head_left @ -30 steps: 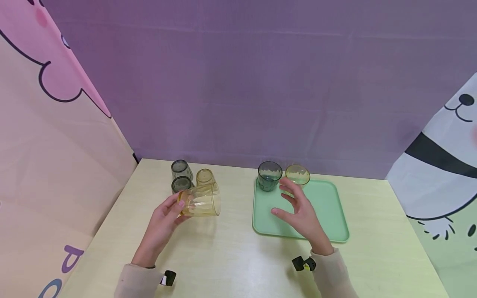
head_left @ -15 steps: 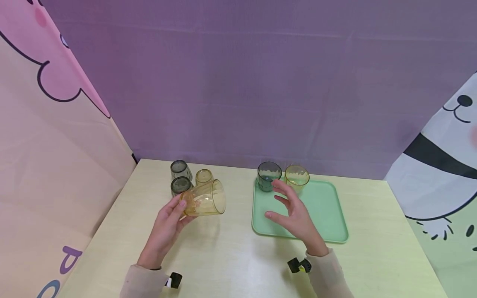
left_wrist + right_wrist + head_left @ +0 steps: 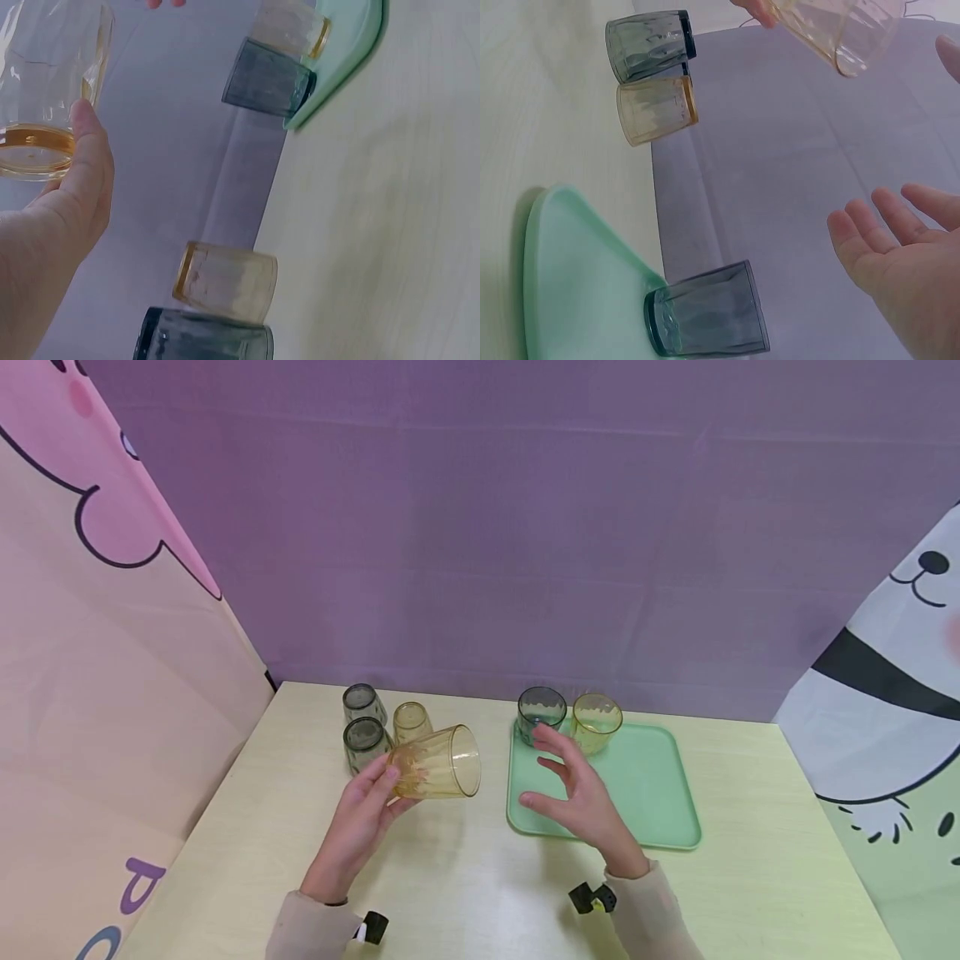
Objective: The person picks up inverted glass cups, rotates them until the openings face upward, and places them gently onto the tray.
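Note:
My left hand (image 3: 363, 827) grips an amber glass (image 3: 435, 766) near its base, tipped on its side above the table with its mouth toward the right. Fingers spread, my right hand (image 3: 581, 802) hovers over the left part of the green tray (image 3: 645, 810) and holds nothing. In the right wrist view, the held glass (image 3: 840, 34) is at the top, apart from my right palm (image 3: 922, 270). On the tray's back edge a grey glass (image 3: 542, 706) and an amber glass (image 3: 597, 724) stand mouth up, side by side.
Behind the held glass, two grey glasses (image 3: 366, 739) and a smaller-looking amber glass (image 3: 412, 720) stand upside down on the pale table (image 3: 480, 902). A purple cloth backdrop (image 3: 480, 543) rises behind the table, with printed cloths at both sides.
My left hand has carried the amber glass rightward, away from the upside-down glasses. My right hand has shifted left across the tray, uncovering more of the amber glass there.

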Demonstrator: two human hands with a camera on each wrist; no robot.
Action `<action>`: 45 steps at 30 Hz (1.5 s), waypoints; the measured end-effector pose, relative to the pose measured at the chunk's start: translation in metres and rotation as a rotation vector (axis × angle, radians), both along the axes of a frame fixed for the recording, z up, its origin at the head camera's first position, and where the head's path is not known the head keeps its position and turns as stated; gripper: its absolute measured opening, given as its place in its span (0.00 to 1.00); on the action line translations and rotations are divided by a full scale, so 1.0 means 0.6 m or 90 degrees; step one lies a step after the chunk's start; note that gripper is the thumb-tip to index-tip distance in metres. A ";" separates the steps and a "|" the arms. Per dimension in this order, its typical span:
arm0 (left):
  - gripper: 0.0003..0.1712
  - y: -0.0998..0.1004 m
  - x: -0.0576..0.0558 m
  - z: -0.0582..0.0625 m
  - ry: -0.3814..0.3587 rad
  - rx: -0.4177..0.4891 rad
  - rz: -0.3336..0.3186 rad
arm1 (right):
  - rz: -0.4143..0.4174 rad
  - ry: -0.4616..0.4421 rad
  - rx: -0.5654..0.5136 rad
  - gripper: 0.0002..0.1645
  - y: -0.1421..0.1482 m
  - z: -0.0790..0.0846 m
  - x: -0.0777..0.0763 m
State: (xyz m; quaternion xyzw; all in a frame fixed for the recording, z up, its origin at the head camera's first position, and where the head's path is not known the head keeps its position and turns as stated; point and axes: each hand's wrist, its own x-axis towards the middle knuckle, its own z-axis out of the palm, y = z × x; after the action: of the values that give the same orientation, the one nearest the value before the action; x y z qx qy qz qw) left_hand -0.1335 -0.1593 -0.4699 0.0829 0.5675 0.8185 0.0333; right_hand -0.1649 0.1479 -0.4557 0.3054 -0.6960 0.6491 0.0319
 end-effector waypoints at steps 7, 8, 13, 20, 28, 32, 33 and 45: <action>0.22 0.020 -0.004 0.005 0.017 0.023 -0.031 | 0.025 0.003 -0.003 0.52 -0.016 -0.001 0.004; 0.22 0.023 -0.004 0.006 0.017 0.026 -0.036 | 0.029 0.003 -0.005 0.53 -0.019 0.000 0.004; 0.27 0.038 -0.005 0.010 0.002 0.024 -0.040 | 0.040 -0.009 -0.005 0.54 -0.032 0.004 0.008; 0.31 0.053 -0.003 0.012 -0.018 0.016 -0.041 | 0.052 -0.009 0.001 0.54 -0.039 0.009 0.010; 0.30 0.063 -0.003 0.014 -0.034 0.015 -0.050 | 0.055 -0.015 -0.004 0.53 -0.043 0.008 0.012; 0.31 0.065 -0.003 0.015 -0.038 0.010 -0.057 | 0.063 -0.012 -0.020 0.53 -0.045 0.008 0.013; 0.31 0.065 -0.002 0.015 -0.040 0.010 -0.058 | 0.066 -0.012 -0.026 0.53 -0.046 0.008 0.013; 0.33 0.060 -0.002 0.013 -0.030 0.014 -0.091 | 0.104 -0.006 -0.102 0.51 -0.051 0.004 0.016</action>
State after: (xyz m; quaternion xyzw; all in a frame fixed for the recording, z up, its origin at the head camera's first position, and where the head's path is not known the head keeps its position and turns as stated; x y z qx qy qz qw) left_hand -0.1349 -0.1235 -0.4621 0.1046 0.5505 0.8217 0.1038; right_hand -0.1553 0.1175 -0.4533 0.3544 -0.6148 0.7046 -0.0001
